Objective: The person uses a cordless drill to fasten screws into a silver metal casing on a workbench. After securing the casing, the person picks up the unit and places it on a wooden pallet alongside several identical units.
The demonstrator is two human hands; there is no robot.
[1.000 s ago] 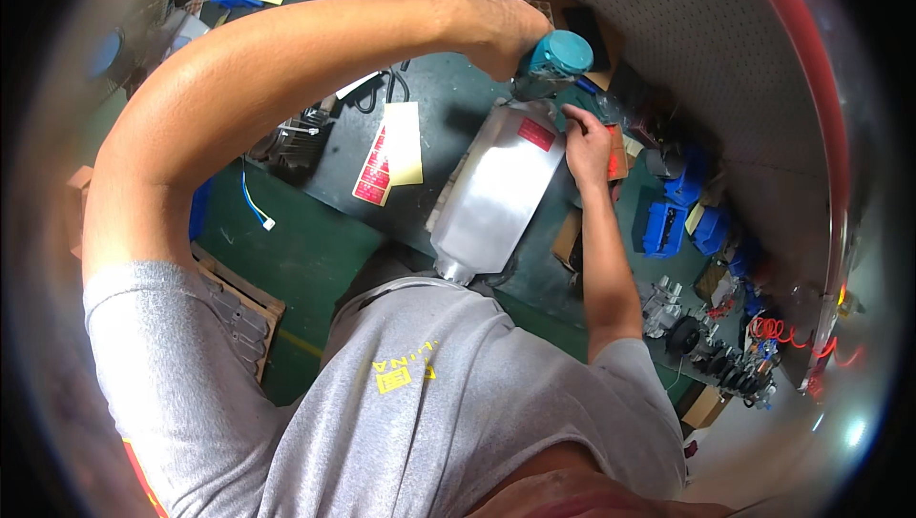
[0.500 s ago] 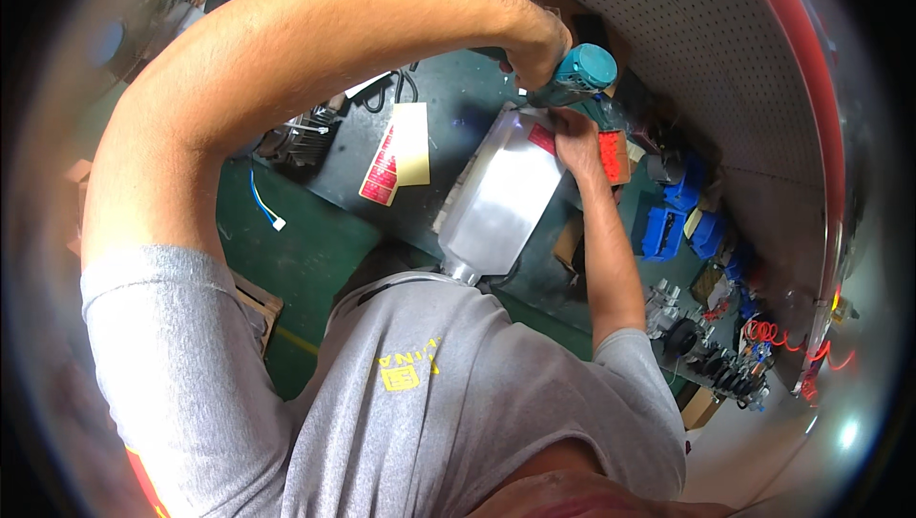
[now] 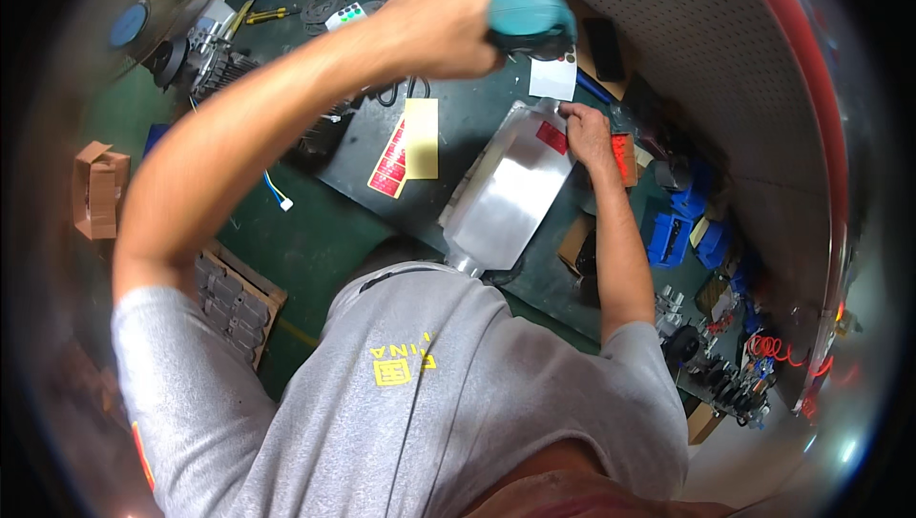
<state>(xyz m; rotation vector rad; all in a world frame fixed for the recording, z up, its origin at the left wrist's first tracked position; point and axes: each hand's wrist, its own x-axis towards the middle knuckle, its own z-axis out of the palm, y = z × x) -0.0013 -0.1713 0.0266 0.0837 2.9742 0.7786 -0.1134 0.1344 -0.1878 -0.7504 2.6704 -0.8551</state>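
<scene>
My left hand (image 3: pixel 448 27) is wrapped around a teal-and-black power tool (image 3: pixel 530 17), held up over the far part of the bench. The tool's rounded teal end faces me, and its working tip is hidden. Below it lies a silver metal housing (image 3: pixel 510 194) with tapered ends, a short neck at the near end and a red label (image 3: pixel 551 136) near its far end. The tool is apart from the housing. My right hand (image 3: pixel 589 134) grips the housing's far right corner, fingers curled at the edge. The near neck lies close to my shirt.
Red label sheets (image 3: pixel 389 163) and a yellow paper (image 3: pixel 422 139) lie left of the housing on the dark green bench (image 3: pixel 348 170). A white sheet (image 3: pixel 553 79) lies beyond it. Blue bins (image 3: pixel 670 238) and engine-like metal parts (image 3: pixel 682 341) stand right. A fan (image 3: pixel 134 22) is at far left.
My left hand has lifted the power tool away from the housing's far end and moved it left, uncovering the white sheet. My right hand stays on the housing, which has barely shifted.
</scene>
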